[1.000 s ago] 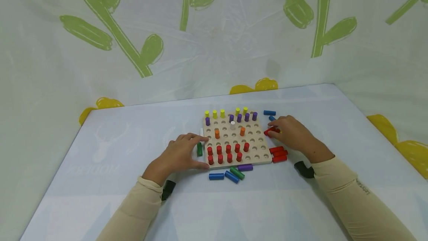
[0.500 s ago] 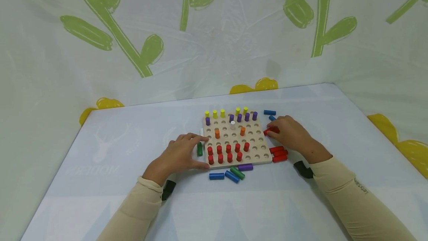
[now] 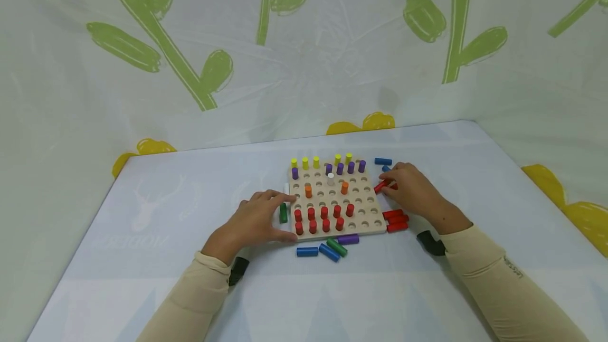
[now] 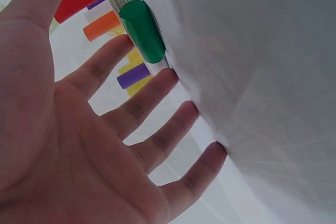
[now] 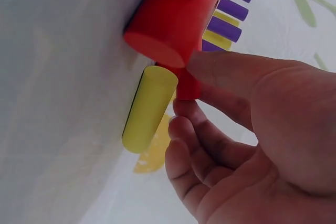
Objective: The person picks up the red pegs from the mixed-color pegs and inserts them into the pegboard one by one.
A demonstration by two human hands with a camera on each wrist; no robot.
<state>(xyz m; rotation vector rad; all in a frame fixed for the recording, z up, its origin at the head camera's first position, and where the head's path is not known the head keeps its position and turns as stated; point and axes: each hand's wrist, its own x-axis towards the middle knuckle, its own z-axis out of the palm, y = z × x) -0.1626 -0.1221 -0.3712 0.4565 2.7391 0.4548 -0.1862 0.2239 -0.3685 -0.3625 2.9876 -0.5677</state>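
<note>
A wooden pegboard (image 3: 328,234) lies on the table, with yellow, purple, white, orange and red pegs upright in some of its holes. My left hand (image 3: 258,218) is at the board's left side, its thumb and index finger touching the edge and the other fingers spread. Beside those fingers lies a green peg (image 4: 143,31). At the board's right edge my right hand (image 3: 410,189) pinches a red peg (image 5: 187,85) between thumb and fingers, low over the table. A yellow peg (image 5: 149,111) lies close to its fingertips, hidden in the head view.
Several red pegs (image 3: 396,220) lie against the board's right edge. Blue pegs (image 3: 383,161) lie behind the right hand. In front of the board are a purple peg (image 3: 348,239), a green peg (image 3: 336,247) and two blue pegs (image 3: 307,252). A patterned cloth hangs behind the table.
My right hand has shifted slightly left, and the red peg at its fingertips has turned a little. My left hand and the board stay in place.
</note>
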